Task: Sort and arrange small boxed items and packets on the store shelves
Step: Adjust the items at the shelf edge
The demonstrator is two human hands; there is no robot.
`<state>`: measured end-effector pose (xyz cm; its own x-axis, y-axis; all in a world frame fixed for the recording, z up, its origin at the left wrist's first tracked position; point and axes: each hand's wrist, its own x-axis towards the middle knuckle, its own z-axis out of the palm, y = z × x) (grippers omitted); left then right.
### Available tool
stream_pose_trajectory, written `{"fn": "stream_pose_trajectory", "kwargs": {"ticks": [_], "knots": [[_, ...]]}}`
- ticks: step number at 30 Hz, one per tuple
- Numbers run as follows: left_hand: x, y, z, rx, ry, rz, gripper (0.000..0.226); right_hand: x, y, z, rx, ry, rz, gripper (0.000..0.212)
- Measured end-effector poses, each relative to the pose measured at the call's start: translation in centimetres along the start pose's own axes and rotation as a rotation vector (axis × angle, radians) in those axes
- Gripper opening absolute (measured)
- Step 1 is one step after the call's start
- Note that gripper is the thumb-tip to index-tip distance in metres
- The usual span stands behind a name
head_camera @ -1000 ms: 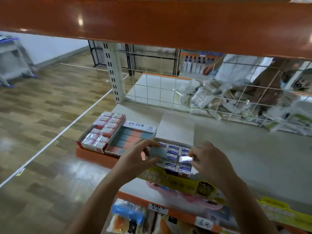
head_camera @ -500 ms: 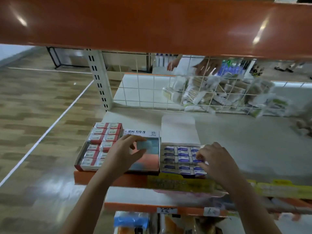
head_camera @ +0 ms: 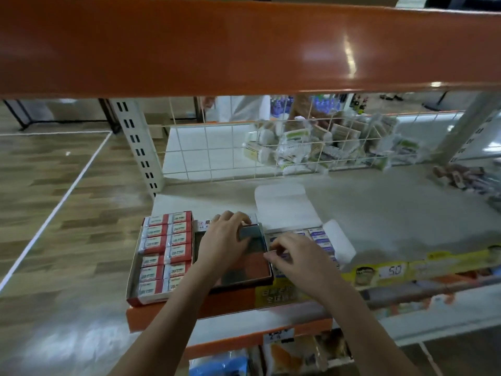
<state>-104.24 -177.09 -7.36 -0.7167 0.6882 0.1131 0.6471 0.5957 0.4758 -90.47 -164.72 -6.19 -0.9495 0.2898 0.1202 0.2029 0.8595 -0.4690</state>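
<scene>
On the shelf edge, both hands work over open display boxes.
Left hand (head_camera: 226, 241) pinches a grey-blue eraser (head_camera: 250, 233) above the middle box (head_camera: 244, 270); right hand (head_camera: 294, 257), fingers curled, picks among blue-labelled packets (head_camera: 320, 237); its grasp is unclear.

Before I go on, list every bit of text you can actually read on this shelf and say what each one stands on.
"2B": on the red-and-white small boxes in the left open carton.
"50": on the yellow price strip at the shelf's front edge.
Korean lettering on the white flap of the middle carton, by the left hand: too blurred.
Blue-and-white small boxes by the right hand: print too small.
Lower-shelf price tag: unreadable.
</scene>
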Motion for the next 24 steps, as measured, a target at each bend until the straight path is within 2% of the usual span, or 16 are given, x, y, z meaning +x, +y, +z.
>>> {"fn": "stream_pose_trajectory", "kwargs": {"ticks": [6,9,13,18,24], "knots": [[0.0,-0.3,-0.1,0.070,-0.051,0.087,0.031,-0.1,-0.8,-0.3,-0.036,-0.012,0.039,0.032],[0.7,1.7,-1.5,0.033,-0.008,0.090,0.027,0.0,0.0,-2.1,-0.079,0.018,0.041,0.031],[2.7,7.7,-1.7,0.112,0.052,0.225,0.028,-0.2,3.0,-6.1,-0.240,0.100,0.084,0.029],[4.2,17.1,2.9,0.278,-0.055,0.497,0.036,-3.2,10.3,-11.2,-0.453,0.113,0.198,0.036],[5.2,28.0,11.0,0.362,-0.247,0.571,0.045,-9.8,20.8,-16.0,-0.470,0.010,0.404,0.039]]}}
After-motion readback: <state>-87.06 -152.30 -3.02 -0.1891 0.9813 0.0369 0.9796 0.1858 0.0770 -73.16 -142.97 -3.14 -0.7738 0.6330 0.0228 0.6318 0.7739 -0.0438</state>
